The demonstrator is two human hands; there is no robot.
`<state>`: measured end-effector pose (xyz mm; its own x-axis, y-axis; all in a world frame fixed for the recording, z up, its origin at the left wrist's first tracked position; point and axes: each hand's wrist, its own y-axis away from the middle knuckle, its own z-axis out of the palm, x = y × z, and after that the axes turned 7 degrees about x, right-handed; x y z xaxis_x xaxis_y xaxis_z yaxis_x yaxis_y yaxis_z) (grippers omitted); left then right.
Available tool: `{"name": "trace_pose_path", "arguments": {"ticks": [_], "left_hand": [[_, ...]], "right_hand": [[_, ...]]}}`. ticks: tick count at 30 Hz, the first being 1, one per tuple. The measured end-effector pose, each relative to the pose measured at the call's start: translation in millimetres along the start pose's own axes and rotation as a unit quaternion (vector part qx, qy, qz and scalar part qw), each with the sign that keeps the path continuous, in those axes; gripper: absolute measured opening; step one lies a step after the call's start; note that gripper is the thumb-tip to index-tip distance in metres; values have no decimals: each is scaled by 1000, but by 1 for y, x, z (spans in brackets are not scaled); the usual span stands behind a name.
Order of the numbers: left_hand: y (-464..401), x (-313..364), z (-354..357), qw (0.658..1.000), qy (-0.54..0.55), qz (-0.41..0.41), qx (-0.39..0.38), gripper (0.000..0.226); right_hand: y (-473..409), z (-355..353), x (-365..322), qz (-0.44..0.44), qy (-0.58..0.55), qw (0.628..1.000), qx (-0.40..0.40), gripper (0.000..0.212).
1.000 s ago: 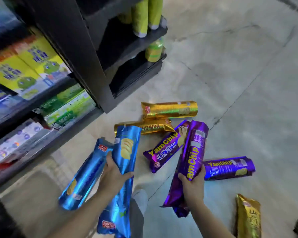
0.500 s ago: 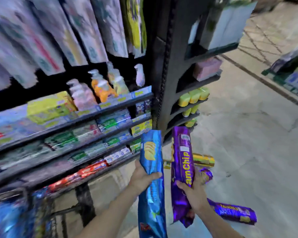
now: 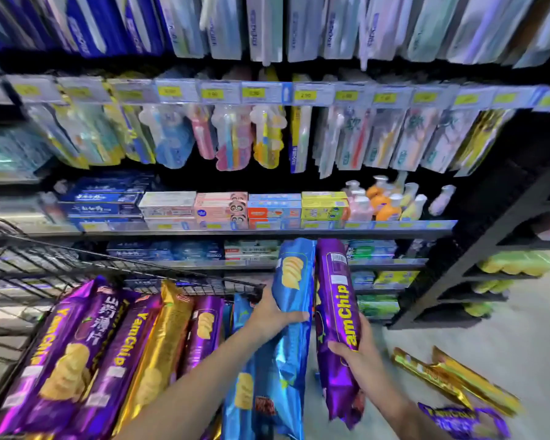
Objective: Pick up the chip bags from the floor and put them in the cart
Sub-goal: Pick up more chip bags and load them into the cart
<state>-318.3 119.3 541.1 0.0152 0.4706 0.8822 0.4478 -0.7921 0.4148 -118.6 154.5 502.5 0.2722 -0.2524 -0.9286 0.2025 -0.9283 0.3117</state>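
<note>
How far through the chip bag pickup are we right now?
Partly done. Several purple and gold foil chip bags already lie in the black wire cart. In hand: the left hand grips blue bags, the right hand a purple YamChip bag. Left: gold bags and a purple bag on the floor.

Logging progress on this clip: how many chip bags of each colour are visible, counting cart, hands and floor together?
Purple bags: 5
Gold bags: 3
Blue bags: 2
Total: 10 clearly visible
</note>
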Motion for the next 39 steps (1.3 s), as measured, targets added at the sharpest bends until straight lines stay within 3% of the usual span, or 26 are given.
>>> {"name": "trace_pose_path", "arguments": {"ticks": [2, 7, 12, 15, 20, 27, 31, 37, 39], "left_hand": [[5, -14, -48, 1000, 5, -6, 10, 101], [9, -46, -139, 999, 11, 3, 45, 75], [15, -78, -185, 998, 7, -17, 60, 107], [9, -104, -192, 998, -5, -27, 54, 78], [-5, -131, -192, 998, 1, -45, 42, 87], [-29, -166, -189, 993, -14, -93, 73, 88], [-38, -193, -185, 990, 24, -113, 84, 112], [-47, -213, -182, 992, 5, -110, 65, 110], [-39, -195, -183, 991, -14, -117, 68, 93]], "right_hand": [[15, 50, -16, 6, -17, 1000, -17, 76], [39, 151, -28, 6, 8, 998, -54, 82], [61, 212, -20, 13, 36, 998, -51, 97], [67, 226, -6, 19, 57, 997, -47, 81], [69, 233, 25, 54, 94, 992, -58, 78], [51, 252, 65, 98, 168, 980, -42, 100], [46, 261, 60, 95, 176, 979, -27, 98], [51, 266, 58, 74, 266, 961, -9, 94], [50, 265, 53, 84, 275, 958, -20, 95]]}}
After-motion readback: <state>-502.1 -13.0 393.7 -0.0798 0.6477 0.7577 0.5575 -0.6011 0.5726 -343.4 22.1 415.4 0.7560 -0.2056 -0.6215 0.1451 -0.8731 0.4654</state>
